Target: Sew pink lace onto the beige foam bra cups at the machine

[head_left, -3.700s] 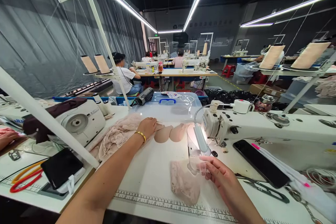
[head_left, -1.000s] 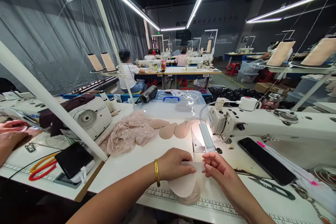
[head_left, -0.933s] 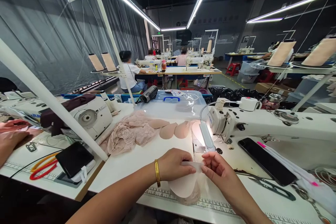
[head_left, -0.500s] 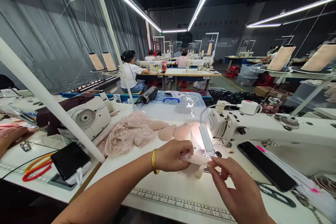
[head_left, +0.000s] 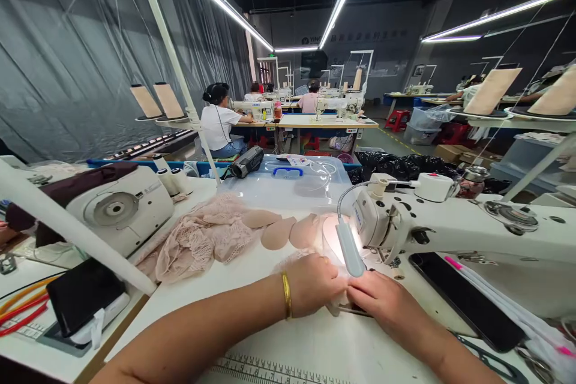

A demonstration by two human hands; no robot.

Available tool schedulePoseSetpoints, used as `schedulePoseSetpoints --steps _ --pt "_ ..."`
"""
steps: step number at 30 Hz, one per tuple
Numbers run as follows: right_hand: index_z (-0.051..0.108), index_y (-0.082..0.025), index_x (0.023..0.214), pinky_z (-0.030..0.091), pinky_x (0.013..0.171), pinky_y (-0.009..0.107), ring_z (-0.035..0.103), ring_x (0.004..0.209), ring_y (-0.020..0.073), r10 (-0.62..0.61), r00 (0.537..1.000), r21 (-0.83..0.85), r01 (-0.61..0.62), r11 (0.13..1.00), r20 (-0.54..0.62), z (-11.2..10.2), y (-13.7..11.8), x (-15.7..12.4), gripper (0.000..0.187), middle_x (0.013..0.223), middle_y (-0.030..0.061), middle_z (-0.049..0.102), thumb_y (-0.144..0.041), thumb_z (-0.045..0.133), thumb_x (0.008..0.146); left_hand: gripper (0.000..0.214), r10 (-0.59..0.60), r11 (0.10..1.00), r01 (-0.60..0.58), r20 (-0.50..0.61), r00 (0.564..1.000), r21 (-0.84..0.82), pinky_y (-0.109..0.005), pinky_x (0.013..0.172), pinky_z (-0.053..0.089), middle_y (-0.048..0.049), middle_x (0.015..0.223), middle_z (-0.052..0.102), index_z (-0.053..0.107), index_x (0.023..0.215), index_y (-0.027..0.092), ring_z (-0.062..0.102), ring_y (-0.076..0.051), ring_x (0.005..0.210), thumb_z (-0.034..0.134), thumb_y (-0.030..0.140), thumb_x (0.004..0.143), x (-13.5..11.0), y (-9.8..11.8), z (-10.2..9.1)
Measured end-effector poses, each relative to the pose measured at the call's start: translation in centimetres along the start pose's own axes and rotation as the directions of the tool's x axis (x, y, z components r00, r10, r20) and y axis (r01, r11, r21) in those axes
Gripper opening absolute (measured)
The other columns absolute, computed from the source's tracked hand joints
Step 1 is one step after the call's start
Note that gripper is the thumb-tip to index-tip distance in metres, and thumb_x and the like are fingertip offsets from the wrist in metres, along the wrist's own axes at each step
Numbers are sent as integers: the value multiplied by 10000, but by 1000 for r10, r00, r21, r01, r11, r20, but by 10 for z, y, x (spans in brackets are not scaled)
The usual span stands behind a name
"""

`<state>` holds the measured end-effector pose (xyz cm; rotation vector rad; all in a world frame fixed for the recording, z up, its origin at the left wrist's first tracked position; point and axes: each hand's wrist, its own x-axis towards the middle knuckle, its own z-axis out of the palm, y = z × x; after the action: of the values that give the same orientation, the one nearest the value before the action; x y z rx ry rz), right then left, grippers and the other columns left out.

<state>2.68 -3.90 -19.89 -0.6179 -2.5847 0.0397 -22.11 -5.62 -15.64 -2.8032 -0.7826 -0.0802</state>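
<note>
My left hand point(head_left: 312, 285), with a gold bangle on the wrist, is closed on pale pink fabric point(head_left: 333, 310) at the sewing machine's needle area. Its fingertips curl inward and partly cover the cloth. My right hand point(head_left: 382, 300) meets it from the right, fingers bent together over the same cloth beside the presser foot. A small lamp point(head_left: 350, 249) on a bendy neck lights the spot and hides part of the sewing machine point(head_left: 378, 216). Beyond my left hand lie rounded beige cup pieces point(head_left: 276, 234) and a heap of pink lace point(head_left: 202, 243).
A black phone point(head_left: 468, 300) lies to the right on the machine bed. At the left are another sewing machine point(head_left: 117, 207) and a dark-screened device point(head_left: 83, 297). A clear plastic box point(head_left: 288, 186) stands behind the table. A person point(head_left: 220, 123) sits ahead at another machine.
Both hands have come closer together and down onto the machine bed. The fabric strip held up between them is now mostly covered by the hands. The view has shifted slightly.
</note>
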Motion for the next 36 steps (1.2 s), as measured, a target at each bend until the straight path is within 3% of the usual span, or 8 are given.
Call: schedulePoseSetpoints --steps 2,4,7,10,21,27,31,36 --pt "681 -270 1207 527 712 298 693 993 219 -9 1000 13 9 1000 1 0 8 -6 357 1100 62 769 -86 421 1047 153 -31 1000 31 -3 1000 -1 -346 573 352 -33 795 622 556 814 191 544 -188 676 703 154 834 6 -3 13" --pt "652 -263 1294 549 759 312 682 1068 231 1 1000 29 -1 1000 2 0 13 -12 401 1161 87 757 -66 410 1043 161 -54 998 55 -79 995 4 -343 592 356 -42 812 611 538 787 193 540 -191 703 687 158 835 6 -2 24" --pt "635 -255 1308 560 761 327 665 984 228 29 999 43 -31 999 40 1 16 -18 410 1083 83 726 -47 417 1029 181 -66 998 66 -207 976 -2 -336 654 381 -35 808 583 507 759 190 523 -183 736 654 129 846 2 1 35" --pt "622 -253 1310 550 713 323 638 900 219 52 995 39 -55 998 82 0 15 -20 434 1014 75 685 -30 402 1010 178 -74 997 68 -258 963 -31 -328 656 375 -22 783 559 493 764 190 472 -171 710 643 109 815 0 3 38" --pt "665 -296 1284 554 667 304 651 905 227 135 987 73 -142 987 86 1 11 -19 392 1042 70 694 -112 434 1027 174 -133 991 130 -226 965 -32 -347 731 384 -29 818 558 486 781 195 446 -175 728 628 122 849 3 7 35" --pt "706 -333 1238 550 660 300 668 863 220 168 985 107 -171 979 43 -1 9 -16 393 984 51 707 -129 463 1007 236 -124 992 116 -269 955 -44 -356 723 368 -19 797 571 521 780 187 467 -169 733 536 224 1013 5 10 31" --pt "670 -302 1231 524 587 289 669 830 215 152 988 42 -153 987 31 0 10 -15 383 969 47 692 -103 442 995 243 -94 995 85 -248 964 -47 -366 716 370 -24 829 612 552 789 180 507 -180 763 530 238 1023 11 1 34" --pt "615 -270 925 427 451 290 642 669 192 133 991 -101 -133 986 -13 5 15 -14 282 900 60 680 -103 400 999 286 -29 998 20 -188 982 -52 -385 724 368 -27 845 653 586 780 182 532 -190 772 541 291 1041 23 -19 39"
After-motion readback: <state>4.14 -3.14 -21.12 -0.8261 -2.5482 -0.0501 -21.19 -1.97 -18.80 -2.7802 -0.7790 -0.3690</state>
